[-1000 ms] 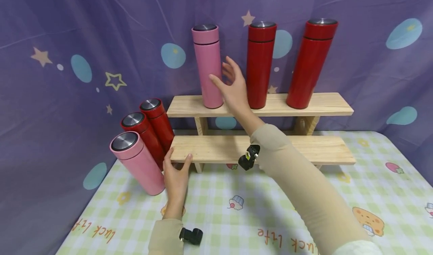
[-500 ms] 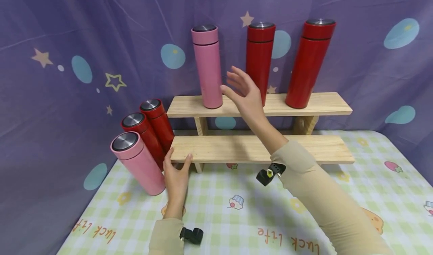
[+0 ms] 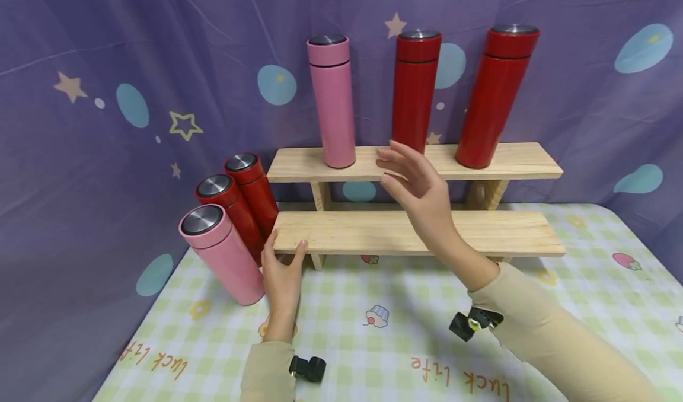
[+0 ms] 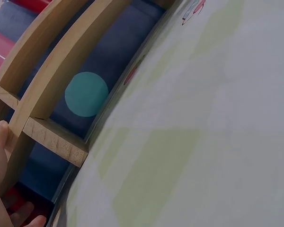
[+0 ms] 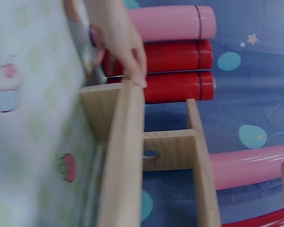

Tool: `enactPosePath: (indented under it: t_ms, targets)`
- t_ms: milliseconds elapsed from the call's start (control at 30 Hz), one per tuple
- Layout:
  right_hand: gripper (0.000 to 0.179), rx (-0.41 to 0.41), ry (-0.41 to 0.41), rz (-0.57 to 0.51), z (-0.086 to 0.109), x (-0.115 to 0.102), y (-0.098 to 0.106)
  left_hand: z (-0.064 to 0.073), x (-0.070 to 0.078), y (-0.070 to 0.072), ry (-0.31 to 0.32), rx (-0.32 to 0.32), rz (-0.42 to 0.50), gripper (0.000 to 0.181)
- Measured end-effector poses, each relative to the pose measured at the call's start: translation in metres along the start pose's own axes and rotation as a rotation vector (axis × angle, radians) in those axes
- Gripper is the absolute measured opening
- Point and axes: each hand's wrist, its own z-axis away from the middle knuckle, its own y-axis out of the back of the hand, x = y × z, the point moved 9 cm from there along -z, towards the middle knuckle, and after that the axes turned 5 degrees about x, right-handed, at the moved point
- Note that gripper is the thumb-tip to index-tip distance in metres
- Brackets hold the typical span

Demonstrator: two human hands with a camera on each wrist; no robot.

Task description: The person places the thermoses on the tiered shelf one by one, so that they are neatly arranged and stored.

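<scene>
A two-step wooden shelf (image 3: pixel 352 233) stands on the table. My left hand (image 3: pixel 283 277) grips the left end of its lower board, thumb at the front edge. In the left wrist view that thumb (image 4: pixel 0 135) lies against the wood. My right hand (image 3: pixel 418 191) holds nothing; its fingers are loosely bent in front of the upper board. Upright on that board are a pink thermos bottle (image 3: pixel 333 105) at left, a red thermos bottle (image 3: pixel 417 93) whose base my right hand hides, and another red thermos bottle (image 3: pixel 496 99) at right.
Left of the shelf, close to my left hand, stand a pink thermos bottle (image 3: pixel 224 254) and two red ones behind it, the nearer red bottle (image 3: pixel 237 212) and the farther red bottle (image 3: pixel 258 191). A checked tablecloth (image 3: pixel 341 337) covers the table. A purple curtain (image 3: pixel 224 46) hangs behind.
My right hand has drawn away from the pink thermos bottle on the upper board, moving right and down toward me. The left hand keeps its place on the shelf end.
</scene>
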Motion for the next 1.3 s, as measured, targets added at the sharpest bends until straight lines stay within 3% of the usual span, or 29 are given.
enactPosePath:
  t_ms: [233,400,867,1100,1300]
  targets:
    - [0.051,0.002,-0.039,-0.009,0.032,0.001,0.033,0.001,0.003,-0.003,-0.005,-0.007,-0.013,0.075]
    - [0.050,-0.004,0.016,-0.036,0.045,-0.005,0.053,0.002,0.003,-0.004,0.000,-0.005,-0.009,0.074]
    - [0.049,-0.072,0.017,0.138,0.071,-0.013,0.109,0.000,-0.002,0.000,0.007,0.013,-0.007,0.075]
    - [0.050,-0.095,-0.037,0.318,0.078,-0.010,0.137,-0.001,-0.002,0.000,0.004,0.012,-0.007,0.074]
    - [0.049,-0.084,-0.026,0.314,0.084,-0.009,0.158,0.000,-0.001,0.001,0.003,0.004,-0.008,0.075]
